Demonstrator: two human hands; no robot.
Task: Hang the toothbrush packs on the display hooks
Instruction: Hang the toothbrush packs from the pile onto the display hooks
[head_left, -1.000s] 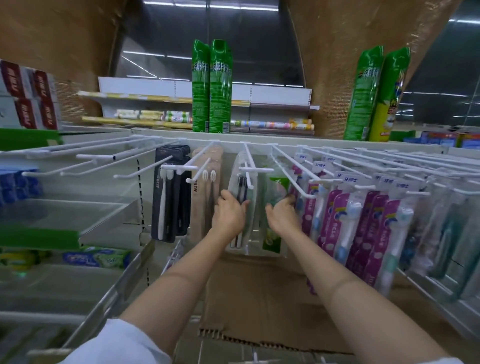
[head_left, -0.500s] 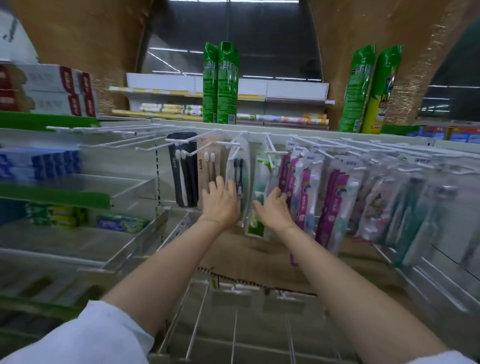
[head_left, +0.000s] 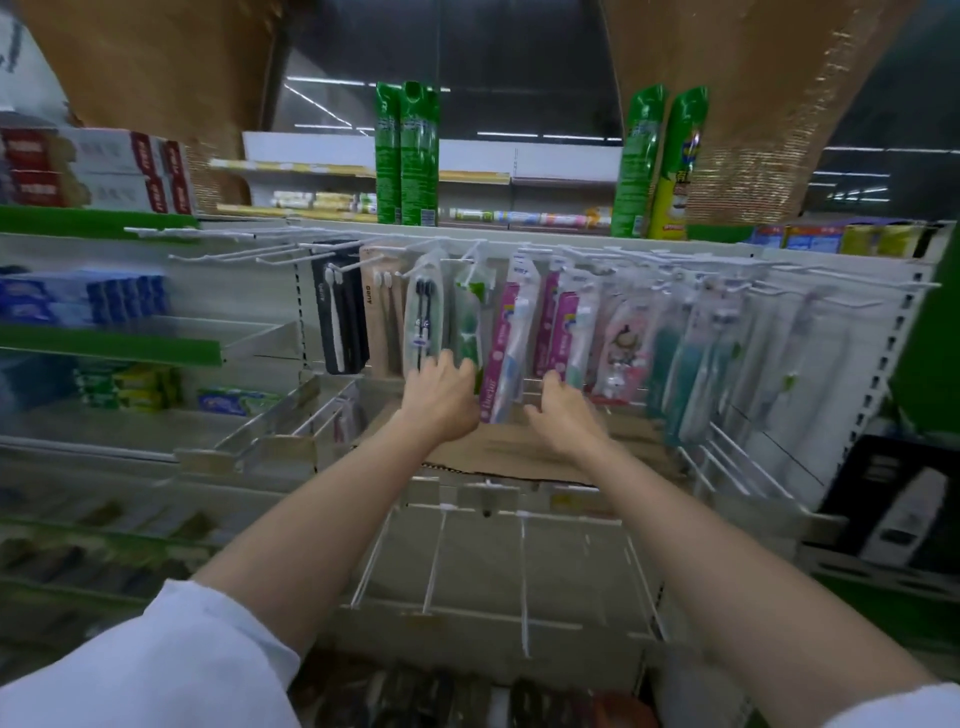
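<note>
The packs (head_left: 511, 332) are hung in a row on the far hooks (head_left: 332, 254), low ends free; the left hand (head_left: 440, 400) is laid with fingers spread against the green pack (head_left: 467, 332), seemingly to steady it; the right hand (head_left: 563, 415) is blurred, so its grip cannot be told; cardboard (head_left: 498, 449) is spread below; empty hooks jut nearward, likely to snag sleeves.
</note>
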